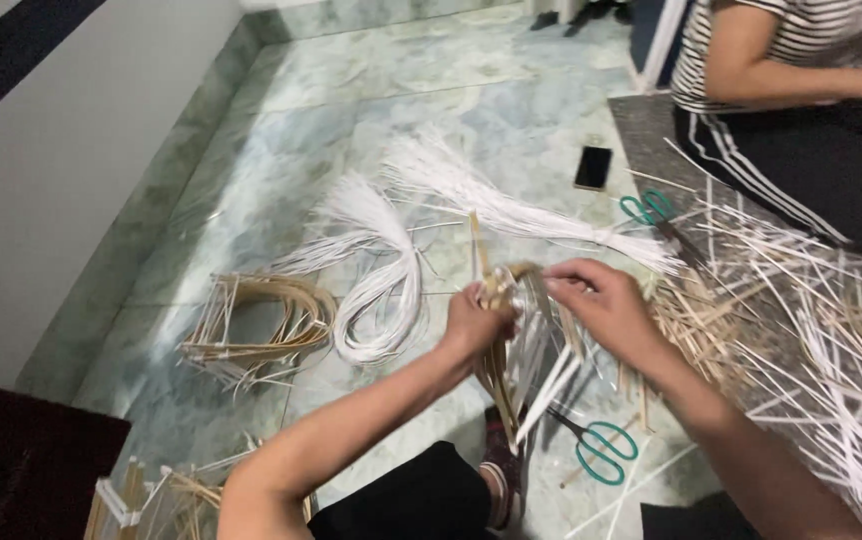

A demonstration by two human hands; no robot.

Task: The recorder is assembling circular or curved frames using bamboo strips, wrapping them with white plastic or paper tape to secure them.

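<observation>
My left hand grips a bundle of tan reed strips bent over at the top, with one strip sticking straight up. My right hand pinches the strips at the top of the same bundle, close against the left hand. White strips hang down from the bundle between my hands. Green-handled scissors lie on the floor just below my right forearm.
A looped bunch of white strips and a longer white bunch lie on the green marble floor. A woven tan frame sits at left. A phone, second scissors, scattered strips at right, and a seated person are nearby.
</observation>
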